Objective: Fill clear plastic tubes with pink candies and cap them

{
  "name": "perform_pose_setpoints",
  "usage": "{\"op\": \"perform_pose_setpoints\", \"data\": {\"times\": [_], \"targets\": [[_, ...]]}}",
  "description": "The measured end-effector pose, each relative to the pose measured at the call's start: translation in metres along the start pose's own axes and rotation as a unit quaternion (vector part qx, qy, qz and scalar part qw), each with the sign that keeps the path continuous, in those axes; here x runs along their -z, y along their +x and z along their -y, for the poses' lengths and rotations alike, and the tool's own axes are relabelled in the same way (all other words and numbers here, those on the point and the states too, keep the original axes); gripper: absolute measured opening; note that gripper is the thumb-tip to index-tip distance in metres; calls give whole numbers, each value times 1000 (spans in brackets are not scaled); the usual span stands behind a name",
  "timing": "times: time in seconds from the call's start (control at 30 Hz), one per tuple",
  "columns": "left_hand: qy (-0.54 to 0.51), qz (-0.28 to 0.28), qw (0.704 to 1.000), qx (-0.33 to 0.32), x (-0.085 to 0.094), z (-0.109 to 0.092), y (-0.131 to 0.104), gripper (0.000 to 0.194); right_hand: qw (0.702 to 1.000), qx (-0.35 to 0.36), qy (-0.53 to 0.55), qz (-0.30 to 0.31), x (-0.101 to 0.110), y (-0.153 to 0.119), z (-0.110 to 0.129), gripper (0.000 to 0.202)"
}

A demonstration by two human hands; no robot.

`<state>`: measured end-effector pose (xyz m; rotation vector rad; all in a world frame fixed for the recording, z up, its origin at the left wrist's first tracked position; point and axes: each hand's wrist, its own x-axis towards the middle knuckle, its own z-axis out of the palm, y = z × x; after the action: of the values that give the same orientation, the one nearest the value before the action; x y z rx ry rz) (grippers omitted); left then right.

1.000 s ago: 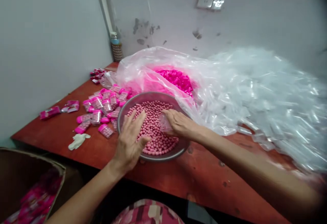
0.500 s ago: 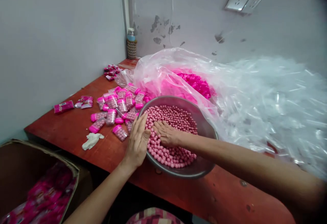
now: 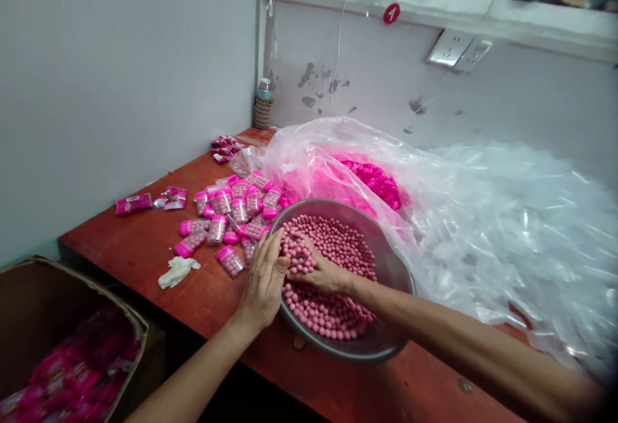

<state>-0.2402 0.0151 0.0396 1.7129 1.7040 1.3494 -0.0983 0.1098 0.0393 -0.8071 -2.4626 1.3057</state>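
A grey metal bowl point(image 3: 396, 268) on the red table holds a heap of small round pink balls point(image 3: 338, 320). My right hand point(image 3: 321, 272) is inside it, palm up and cupped, with a scoop of the pink balls resting in the palm. At the bowl's left rim stands my left hand point(image 3: 263, 278), fingers straight and together, its palm turned toward the scooped balls. It may be holding a ball behind its fingers, but none shows. To the left lie several small clear bottles point(image 3: 239, 210) with pink caps, filled with pink balls.
Behind the bowl spreads a clear plastic bag point(image 3: 309, 146) with bright pink pieces point(image 3: 376, 181); more clear plastic point(image 3: 506, 230) covers the right. Pink packets point(image 3: 134, 204) and a white crumpled scrap point(image 3: 178, 272) lie left. A cardboard box point(image 3: 138, 326) of pink packets stands below the table.
My right hand has turned from palm down in the balls to palm up, lifting a scoop of them. My left hand stays at the rim. The camera view has tilted up.
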Motion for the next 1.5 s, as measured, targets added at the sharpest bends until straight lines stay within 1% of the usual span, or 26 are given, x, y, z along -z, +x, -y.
{"op": "perform_pose_setpoints", "data": {"times": [0.1,0.17,0.27,0.33,0.37,0.43,0.5,0.53,0.57,0.63,0.67,0.7,0.77,0.83,0.9,0.97,1.07,1.2,1.33,1.43,1.5], "targets": [[3,-2,1000,-3,0,1,0,47,998,7,49,-30,10,-7,10,92],[5,-3,1000,-9,0,3,1,47,997,-11,63,-43,15,-13,15,89],[10,-4,1000,-18,-1,7,2,48,997,-19,41,-67,19,-25,20,74],[20,-1,999,-24,0,7,2,49,995,-14,14,-96,19,-32,23,63],[34,-3,999,-28,1,6,2,48,993,-18,9,-116,19,-36,25,62],[80,-27,996,-40,4,-2,1,48,987,-34,23,-154,18,-41,28,66],[129,-55,988,-68,8,-14,2,47,983,-44,43,-175,16,-45,31,75],[137,-50,986,-83,10,-22,3,44,981,-45,51,-179,15,-46,31,79],[130,-28,987,-93,11,-29,4,37,981,-45,56,-182,14,-46,31,81],[94,40,991,-92,12,-43,8,24,979,-46,66,-187,11,-46,29,83],[76,67,991,-85,12,-47,11,24,978,-46,73,-188,10,-45,28,83],[64,82,992,-78,11,-50,13,25,978,-43,82,-186,8,-43,26,84],[54,85,992,-69,8,-52,20,22,978,-34,100,-180,4,-40,21,86],[48,92,993,-59,4,-48,25,16,976,-23,121,-180,2,-37,17,89],[51,103,993,-40,-2,-43,31,16,973,-19,134,-186,2,-34,12,93],[59,114,992,-16,-10,-39,37,17,973,-34,135,-183,5,-30,7,96],[73,128,989,17,-23,-35,49,17,977,-60,131,-160,15,-22,-2,97],[110,136,983,52,-36,-32,63,10,978,-70,133,-148,21,-8,-13,91],[136,138,979,68,-41,-27,69,8,977,-88,128,-144,16,6,-21,91],[130,137,980,68,-40,-26,68,9,977,-97,117,-152,16,9,-22,102],[117,118,983,72,-39,-27,68,10,979,-97,93,-155,22,5,-19,112]]}}
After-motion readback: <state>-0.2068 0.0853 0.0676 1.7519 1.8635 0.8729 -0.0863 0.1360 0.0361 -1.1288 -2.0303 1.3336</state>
